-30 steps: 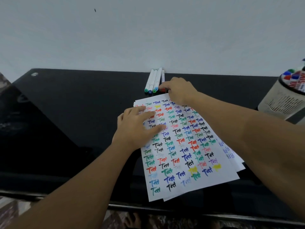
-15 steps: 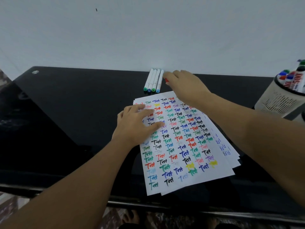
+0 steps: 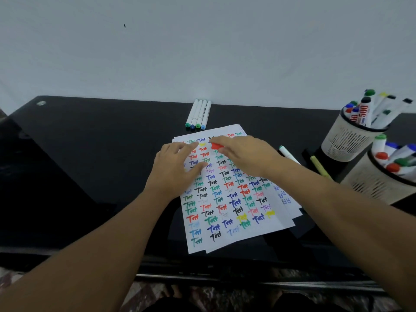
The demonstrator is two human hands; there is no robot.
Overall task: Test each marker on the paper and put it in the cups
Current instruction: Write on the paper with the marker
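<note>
One red marker [image 3: 216, 146] now off the row, in right-hand [image 3: 245, 157] grip over paper [image 3: 236, 212].

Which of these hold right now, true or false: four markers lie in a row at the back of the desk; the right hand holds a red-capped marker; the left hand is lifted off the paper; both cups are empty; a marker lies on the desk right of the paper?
1. Four markers lie in a row at the back of the desk. True.
2. The right hand holds a red-capped marker. True.
3. The left hand is lifted off the paper. False: it rests flat on it.
4. Both cups are empty. False: the far cup and the near cup both hold markers.
5. A green-tipped marker lies right of the paper. True.
</note>
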